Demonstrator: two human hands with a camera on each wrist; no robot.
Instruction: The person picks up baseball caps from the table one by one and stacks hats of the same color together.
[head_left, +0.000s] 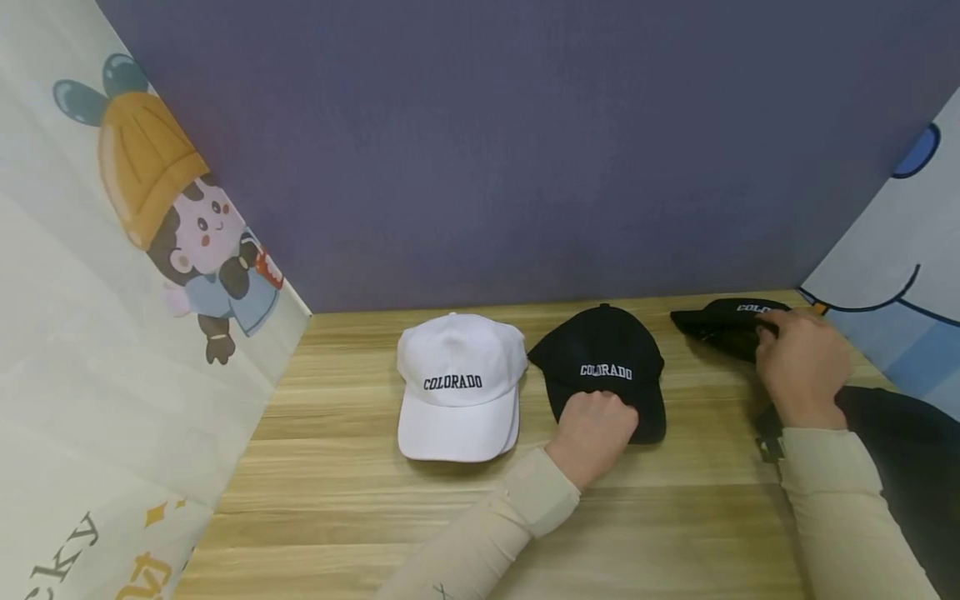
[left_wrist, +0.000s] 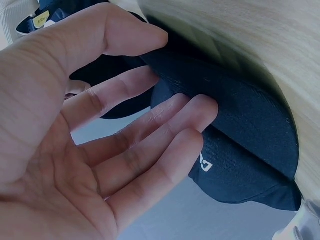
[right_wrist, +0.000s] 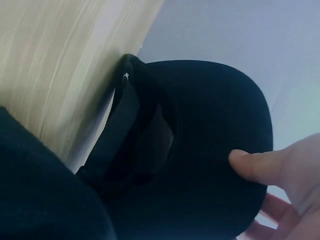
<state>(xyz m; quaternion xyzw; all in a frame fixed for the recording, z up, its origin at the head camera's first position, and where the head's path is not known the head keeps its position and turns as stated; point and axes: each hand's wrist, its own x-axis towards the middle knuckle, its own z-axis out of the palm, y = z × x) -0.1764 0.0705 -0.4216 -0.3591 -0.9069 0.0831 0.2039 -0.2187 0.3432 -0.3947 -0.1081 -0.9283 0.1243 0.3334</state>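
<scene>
My left hand [head_left: 592, 435] is over the brim of a black COLORADO cap [head_left: 604, 337] that lies on the wooden table. In the left wrist view its fingers [left_wrist: 145, 160] are loosely extended, the thumb apart, close against the black brim [left_wrist: 240, 100]; firm contact is unclear. Farther right, my right hand [head_left: 806, 362] holds another black cap [head_left: 738, 310], tilted so its inside shows. The right wrist view has the thumb on the underside of that cap's brim [right_wrist: 215, 120] and the fingers behind it. Left of both, a white COLORADO cap [head_left: 457, 358] lies with a second white brim under it.
A dark wall [head_left: 525, 150] rises behind the wooden table [head_left: 337, 500]. Printed side walls [head_left: 75, 333] flank it. Beside my right forearm lies a large black item [head_left: 907, 450], partly hidden, with its kind unclear.
</scene>
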